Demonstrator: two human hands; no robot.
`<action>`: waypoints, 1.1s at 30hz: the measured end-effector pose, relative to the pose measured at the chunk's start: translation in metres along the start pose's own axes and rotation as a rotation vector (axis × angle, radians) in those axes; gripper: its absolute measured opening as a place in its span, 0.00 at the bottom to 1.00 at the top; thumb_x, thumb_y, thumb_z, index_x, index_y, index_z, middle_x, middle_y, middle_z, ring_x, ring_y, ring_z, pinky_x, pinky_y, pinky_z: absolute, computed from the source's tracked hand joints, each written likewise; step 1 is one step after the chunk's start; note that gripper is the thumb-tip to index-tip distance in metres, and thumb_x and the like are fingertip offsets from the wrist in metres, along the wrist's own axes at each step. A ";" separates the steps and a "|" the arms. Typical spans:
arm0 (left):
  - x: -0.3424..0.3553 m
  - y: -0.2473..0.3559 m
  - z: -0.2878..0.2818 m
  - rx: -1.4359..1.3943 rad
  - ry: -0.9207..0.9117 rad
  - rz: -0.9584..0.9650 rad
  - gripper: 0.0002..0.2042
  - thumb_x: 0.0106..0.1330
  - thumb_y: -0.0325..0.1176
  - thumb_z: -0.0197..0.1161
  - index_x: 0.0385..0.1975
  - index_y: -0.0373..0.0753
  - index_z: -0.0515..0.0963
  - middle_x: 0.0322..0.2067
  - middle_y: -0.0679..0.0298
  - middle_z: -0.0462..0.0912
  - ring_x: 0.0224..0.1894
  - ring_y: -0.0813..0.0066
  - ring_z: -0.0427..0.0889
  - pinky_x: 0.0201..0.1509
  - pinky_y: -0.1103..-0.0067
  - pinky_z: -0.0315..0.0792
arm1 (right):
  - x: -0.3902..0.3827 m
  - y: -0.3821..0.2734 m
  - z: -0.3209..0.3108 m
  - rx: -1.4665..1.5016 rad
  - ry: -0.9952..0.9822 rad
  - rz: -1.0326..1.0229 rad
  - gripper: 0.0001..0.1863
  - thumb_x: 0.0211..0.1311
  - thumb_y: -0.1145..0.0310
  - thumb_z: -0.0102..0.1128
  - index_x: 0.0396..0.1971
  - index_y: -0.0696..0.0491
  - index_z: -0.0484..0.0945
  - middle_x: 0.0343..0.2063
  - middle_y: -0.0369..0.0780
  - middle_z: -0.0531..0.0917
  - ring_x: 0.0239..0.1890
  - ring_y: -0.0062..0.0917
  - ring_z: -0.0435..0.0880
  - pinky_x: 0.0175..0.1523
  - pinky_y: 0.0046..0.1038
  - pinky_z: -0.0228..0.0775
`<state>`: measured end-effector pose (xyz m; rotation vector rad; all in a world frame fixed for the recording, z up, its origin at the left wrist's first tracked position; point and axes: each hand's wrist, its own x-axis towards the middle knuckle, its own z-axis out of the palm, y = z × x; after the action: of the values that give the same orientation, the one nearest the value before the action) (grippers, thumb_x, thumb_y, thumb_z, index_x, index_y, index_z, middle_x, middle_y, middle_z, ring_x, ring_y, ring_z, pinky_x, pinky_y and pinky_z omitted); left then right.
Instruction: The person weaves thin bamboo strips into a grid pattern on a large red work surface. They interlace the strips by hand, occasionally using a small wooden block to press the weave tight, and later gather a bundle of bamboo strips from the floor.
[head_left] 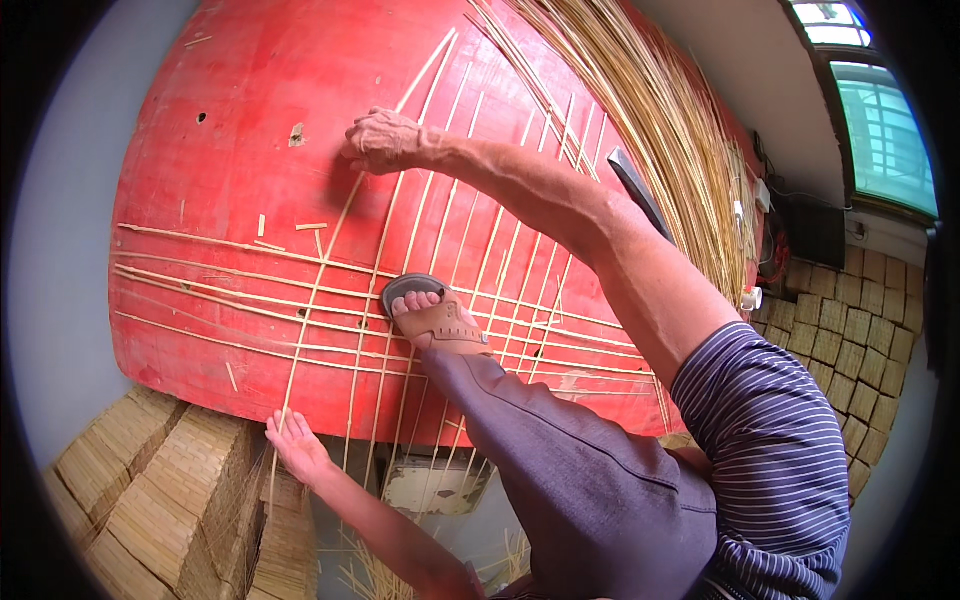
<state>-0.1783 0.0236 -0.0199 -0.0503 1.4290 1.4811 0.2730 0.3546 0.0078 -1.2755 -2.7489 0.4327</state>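
On the red board (230, 130) lies an open lattice of thin pale bamboo strips (345, 205), some running lengthwise and some across. Over the board's left half, my right hand (385, 140) is closed on one lengthwise strip, knuckles up. At the near edge my left hand (297, 445) has its palm turned up and its fingers stretched out, touching the lower part of that same strip. My sandalled foot (435, 312) presses on the crossing strips in the middle. A dark flat bar (640, 192), partly behind my right arm, lies farther right.
A large bundle of long bamboo strips (650, 110) covers the board's far right. Stacked woven-looking bundles (165, 475) stand at lower left, with more bundles (850, 350) at right. Short offcuts (311, 227) are scattered on the board. Loose strips (375, 570) lie below its near edge.
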 end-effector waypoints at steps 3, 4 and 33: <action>-0.006 0.002 -0.027 -0.037 0.016 0.005 0.33 0.72 0.49 0.59 0.68 0.33 0.60 0.65 0.51 0.68 0.67 0.57 0.67 0.72 0.63 0.60 | -0.004 -0.003 0.009 -0.013 0.101 0.009 0.11 0.54 0.57 0.65 0.32 0.46 0.79 0.35 0.36 0.81 0.47 0.34 0.79 0.49 0.43 0.69; -0.008 0.003 -0.034 -0.032 0.021 0.003 0.33 0.72 0.50 0.59 0.67 0.34 0.60 0.65 0.51 0.68 0.67 0.58 0.68 0.72 0.63 0.60 | -0.004 -0.007 0.012 -0.022 0.093 0.039 0.12 0.53 0.58 0.67 0.35 0.47 0.79 0.36 0.36 0.81 0.47 0.35 0.78 0.50 0.42 0.69; -0.034 0.001 0.080 1.491 -0.113 0.772 0.16 0.60 0.23 0.62 0.49 0.35 0.80 0.41 0.50 0.77 0.46 0.52 0.79 0.51 0.65 0.73 | -0.003 -0.128 0.035 0.321 0.121 0.007 0.05 0.57 0.68 0.57 0.28 0.53 0.79 0.31 0.43 0.79 0.34 0.41 0.83 0.37 0.42 0.77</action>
<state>-0.1159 0.0639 0.0256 1.5878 2.2229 0.5523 0.1744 0.2659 0.0107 -1.1864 -2.4508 0.7357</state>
